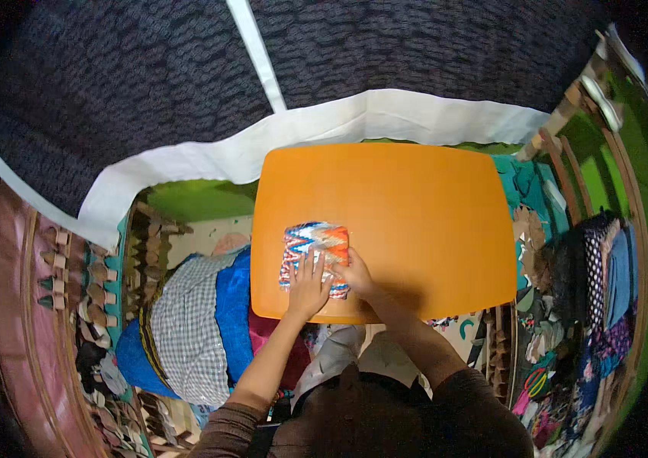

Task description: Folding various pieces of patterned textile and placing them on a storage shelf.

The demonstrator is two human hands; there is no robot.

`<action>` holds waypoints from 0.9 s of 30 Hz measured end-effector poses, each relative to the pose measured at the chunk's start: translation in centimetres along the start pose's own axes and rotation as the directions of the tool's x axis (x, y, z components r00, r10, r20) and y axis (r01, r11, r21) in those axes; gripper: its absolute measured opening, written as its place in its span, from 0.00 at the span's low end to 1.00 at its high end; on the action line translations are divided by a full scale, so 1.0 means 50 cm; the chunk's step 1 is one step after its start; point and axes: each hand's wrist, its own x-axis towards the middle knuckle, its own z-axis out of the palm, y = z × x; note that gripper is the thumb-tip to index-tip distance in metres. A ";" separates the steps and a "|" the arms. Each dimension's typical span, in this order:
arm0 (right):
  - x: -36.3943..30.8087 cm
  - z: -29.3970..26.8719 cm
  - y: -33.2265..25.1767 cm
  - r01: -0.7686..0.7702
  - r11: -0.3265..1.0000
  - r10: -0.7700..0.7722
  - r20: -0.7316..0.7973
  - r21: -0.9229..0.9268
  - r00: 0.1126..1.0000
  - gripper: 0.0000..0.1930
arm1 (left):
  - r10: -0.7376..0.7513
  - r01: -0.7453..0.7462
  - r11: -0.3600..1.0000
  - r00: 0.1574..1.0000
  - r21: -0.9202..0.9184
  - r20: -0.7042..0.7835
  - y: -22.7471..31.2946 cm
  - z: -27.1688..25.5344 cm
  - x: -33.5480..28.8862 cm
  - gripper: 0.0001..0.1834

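Observation:
A folded cloth (312, 233) with a zigzag pattern in white, blue, red and orange lies on the left part of an orange tabletop (415, 214). My left hand (309, 288) rests flat on the cloth's near half, its fingers stretched and pointing away from me. From the right, my right hand (356, 275) touches the cloth's right edge, with its fingers laid toward the left. Part of the cloth is hidden under both hands.
Left of the table are a checked cloth (186, 320) and a blue cloth (234, 305). Racks of shoes (99, 282) stand at the left. Hanging clothes (606, 267) fill the right side. A dark patterned curtain (164, 76) with a white border spans the far side.

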 end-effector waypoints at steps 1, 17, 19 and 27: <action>-0.007 0.002 -0.015 0.138 0.988 -0.141 0.036 0.071 0.989 0.19 | 0.001 0.001 0.993 1.000 -0.120 0.016 0.005 -0.008 -0.001 0.30; -0.450 -0.382 -0.397 0.058 0.787 0.034 -0.138 0.614 0.990 0.29 | 0.505 0.768 -0.446 0.640 -0.460 0.579 0.442 0.025 0.091 0.29; -0.531 -0.458 -0.379 0.142 0.740 0.056 -0.271 0.657 0.961 0.28 | 0.527 0.792 -0.321 0.604 -0.519 0.597 0.549 0.031 0.086 0.25; -0.768 -0.630 -0.383 0.413 0.679 0.025 -0.581 0.607 0.813 0.27 | 0.638 0.760 -0.011 0.505 -0.649 0.581 0.885 -0.046 0.064 0.21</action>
